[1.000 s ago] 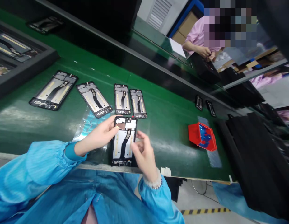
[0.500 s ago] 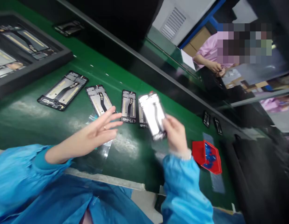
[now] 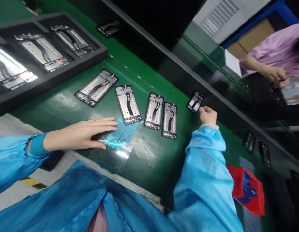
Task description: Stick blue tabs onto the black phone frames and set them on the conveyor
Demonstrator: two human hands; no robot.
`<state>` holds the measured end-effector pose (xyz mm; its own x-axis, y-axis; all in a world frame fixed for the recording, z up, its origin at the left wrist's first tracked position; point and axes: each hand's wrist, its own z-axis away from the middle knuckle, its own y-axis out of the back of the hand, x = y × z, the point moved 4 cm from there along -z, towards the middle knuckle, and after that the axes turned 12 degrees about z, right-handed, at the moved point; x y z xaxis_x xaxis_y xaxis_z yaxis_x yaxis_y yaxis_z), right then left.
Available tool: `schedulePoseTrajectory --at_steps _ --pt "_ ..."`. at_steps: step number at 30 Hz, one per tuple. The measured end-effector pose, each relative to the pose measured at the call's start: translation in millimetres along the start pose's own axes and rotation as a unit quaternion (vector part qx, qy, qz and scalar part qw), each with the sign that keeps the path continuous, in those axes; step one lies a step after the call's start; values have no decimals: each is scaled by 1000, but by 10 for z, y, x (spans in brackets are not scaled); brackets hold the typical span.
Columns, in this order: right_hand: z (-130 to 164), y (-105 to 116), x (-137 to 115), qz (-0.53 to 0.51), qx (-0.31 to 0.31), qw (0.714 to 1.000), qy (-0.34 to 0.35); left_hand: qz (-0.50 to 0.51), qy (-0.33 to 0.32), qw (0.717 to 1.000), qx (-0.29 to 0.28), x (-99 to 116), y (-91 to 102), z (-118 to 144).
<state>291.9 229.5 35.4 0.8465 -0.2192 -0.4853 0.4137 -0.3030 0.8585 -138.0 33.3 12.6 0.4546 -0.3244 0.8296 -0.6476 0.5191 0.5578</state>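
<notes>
Left hand (image 3: 84,133): flat, fingers spread, resting on clear backing sheet of blue stickers (image 3: 120,137). Right hand (image 3: 207,115): loosely curled, touching black phone frame (image 3: 195,102) at green belt's (image 3: 67,106) far edge.

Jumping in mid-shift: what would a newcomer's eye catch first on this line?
Four open phone frames lie in a row on the green belt. The right hand touches a fifth frame at the far edge, while the left hand lies flat by a blue sticker sheet.

Dark tray (image 3: 67,72) of phone frames up left, four phone frames (image 3: 128,104) in a row on the green surface (image 3: 67,106), red bin (image 3: 248,190) at right, pink-sleeved co-worker (image 3: 277,53) beyond
</notes>
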Motion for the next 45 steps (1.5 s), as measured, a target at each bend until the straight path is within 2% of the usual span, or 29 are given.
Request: schedulePoseTrajectory --at_steps 3,5,8,11,14,19,24,27,29,31,33,34,35,37,39,40,42,45 --pt "659 121 -287 -27 -4 999 38 -45 -20 998 -43 32 -79 -53" --pt "1281 145 -603 -64 -46 987 141 -72 -34 995 -54 59 -164 -83" --pt "2175 58 -1040 -63 -117 949 286 -116 -48 992 -31 71 -283 -111" --pt "2663 -123 -1291 -36 -167 920 353 -149 -63 987 6 72 -347 -134" --pt "2755 -250 -1410 2 -182 909 376 -160 -66 984 44 89 -342 -181" --pt "2646 -283 -1574 103 -187 891 401 -137 -38 987 82 139 -299 -287" --pt "2602 -356 -1767 177 -243 847 439 -131 -11 988 79 164 -282 -341" --pt "2597 -323 -1827 184 -252 839 446 -124 -10 991 59 152 -248 -357" --pt "2583 -242 -1783 152 -255 856 423 -106 -15 993 40 138 -215 -354" --pt "2553 -138 -1653 56 -264 895 355 -79 -22 996 20 141 -193 -337" --pt "2522 -65 -1443 -117 -279 929 211 -34 -25 999 23 180 -184 -313" --pt "2526 -61 -1323 -219 -288 925 114 -1 -24 999 36 216 -188 -306" --pt "2556 -82 -1216 -317 -296 901 12 40 -22 997 57 261 -197 -303" --pt "2681 -173 -1091 -467 -312 812 -158 130 -15 986 104 365 -242 -317" --pt "2823 -261 -1101 -552 -323 730 -242 204 -1 969 140 463 -309 -355" --pt "2880 -291 -1131 -577 -324 704 -259 231 11 961 154 499 -344 -378" --pt "2963 -320 -1194 -608 -313 677 -271 272 41 946 171 543 -399 -418" --pt "3040 -321 -1240 -629 -291 668 -271 319 79 926 184 557 -441 -448"
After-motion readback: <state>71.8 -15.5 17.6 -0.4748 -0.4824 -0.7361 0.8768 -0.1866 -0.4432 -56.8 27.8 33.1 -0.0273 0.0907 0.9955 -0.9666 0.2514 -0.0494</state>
